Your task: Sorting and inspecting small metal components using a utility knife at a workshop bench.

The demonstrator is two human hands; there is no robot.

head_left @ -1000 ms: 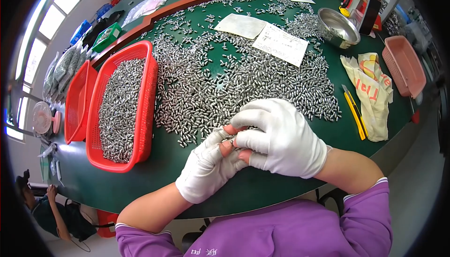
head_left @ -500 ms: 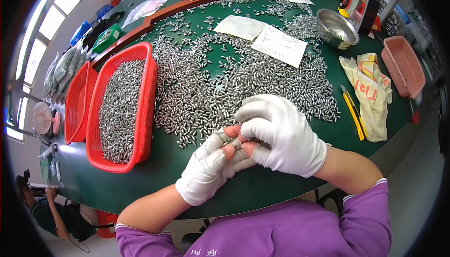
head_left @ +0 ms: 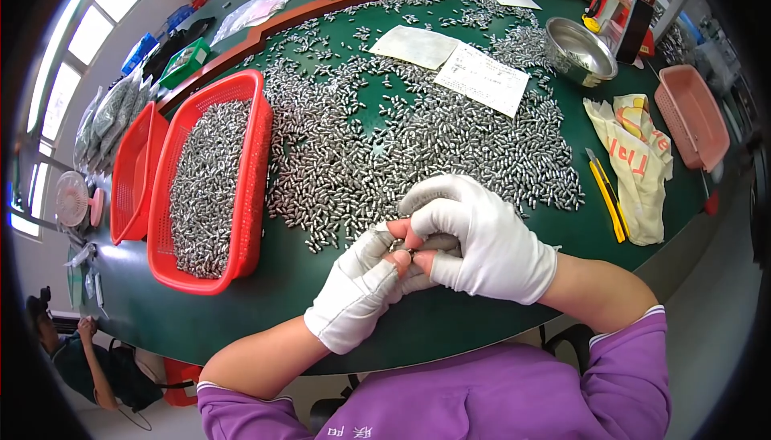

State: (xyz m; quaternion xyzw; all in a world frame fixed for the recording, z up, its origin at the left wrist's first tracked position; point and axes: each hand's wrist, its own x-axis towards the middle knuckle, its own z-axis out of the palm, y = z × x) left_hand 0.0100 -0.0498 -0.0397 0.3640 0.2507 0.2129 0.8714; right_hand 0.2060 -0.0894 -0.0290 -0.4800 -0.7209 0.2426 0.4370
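My left hand (head_left: pixel 357 283) and my right hand (head_left: pixel 482 239) meet over the near part of the green table, both in white gloves with bare fingertips. Pinched between the thumbs and fingers of both is a small shiny metal part (head_left: pixel 412 253), mostly covered by the fingertips. Just beyond them spreads a wide pile of small silvery metal parts (head_left: pixel 337 167), short and bullet-shaped. To the left a red perforated basket (head_left: pixel 259 143) holds a heap of the same parts.
A second red basket (head_left: pixel 132 175) leans beside the first. Paper slips (head_left: pixel 482 79) lie on the pile. Rightward are a steel bowl (head_left: pixel 580 50), a yellow utility knife (head_left: pixel 608 199), a cloth bag (head_left: pixel 638 171) and a pink basket (head_left: pixel 692 115). Another person (head_left: pixel 104 360) sits at lower left.
My hands stay together, with the right fingertips slightly lower. The metal part between the fingertips now shows a little differently; the pile and baskets look the same.
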